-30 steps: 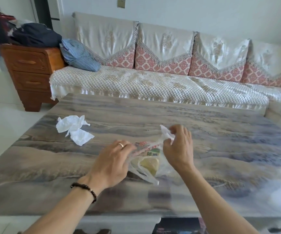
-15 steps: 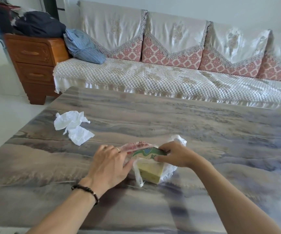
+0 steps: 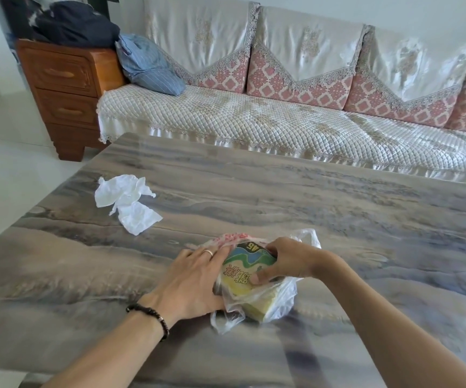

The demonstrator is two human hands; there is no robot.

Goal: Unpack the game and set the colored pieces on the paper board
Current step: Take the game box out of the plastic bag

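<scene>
A small game box [image 3: 243, 271], yellow with a green and blue pattern and printed characters, lies half inside a clear plastic bag [image 3: 257, 306] on the marbled table [image 3: 338, 225]. My left hand [image 3: 189, 278] rests flat against the box's left side, pressing the bag's edge down. My right hand [image 3: 287, 261] grips the box's right end, thumb on its top face. Neither the paper board nor the colored pieces can be seen.
A crumpled white tissue [image 3: 128, 203] lies on the table to the far left of the box. Behind the table runs a quilted sofa [image 3: 282, 127] with a blue pillow [image 3: 147, 65]. A wooden drawer cabinet [image 3: 63, 91] stands at the far left.
The bag has been pushed back and the box has come partly out of it. My right hand moved from the bag's handle onto the box; my left hand now lies along the box's side.
</scene>
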